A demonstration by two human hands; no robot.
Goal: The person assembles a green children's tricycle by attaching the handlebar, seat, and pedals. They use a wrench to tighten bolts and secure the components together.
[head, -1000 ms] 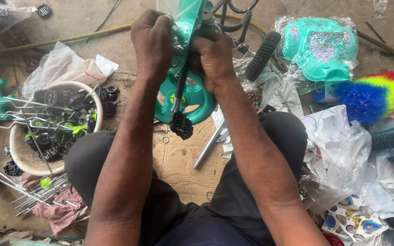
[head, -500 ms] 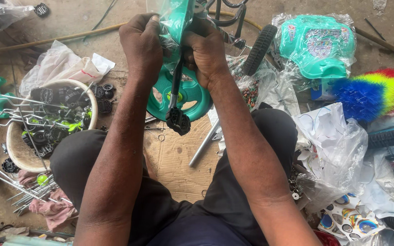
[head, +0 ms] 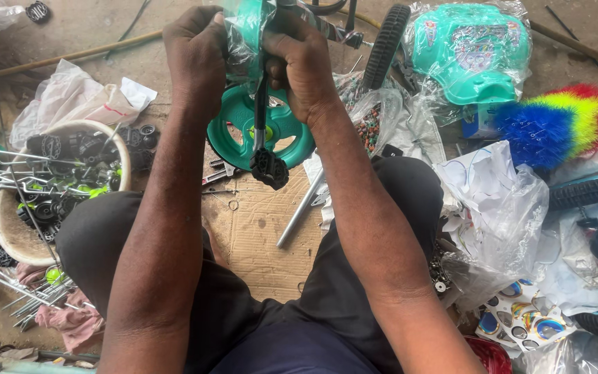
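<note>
Teal toy frame [head: 250, 31] — gripped between both hands.

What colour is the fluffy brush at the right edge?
The fluffy brush is rainbow-striped: blue, green, yellow, then red toward the edge. The head view shows it.

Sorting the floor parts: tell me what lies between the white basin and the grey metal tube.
In the head view, the person's left thigh and a bare strip of cardboard lie between the white basin and the grey metal tube.

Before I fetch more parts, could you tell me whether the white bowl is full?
Nearly full: the white bowl holds black wheels and metal rods.
</note>
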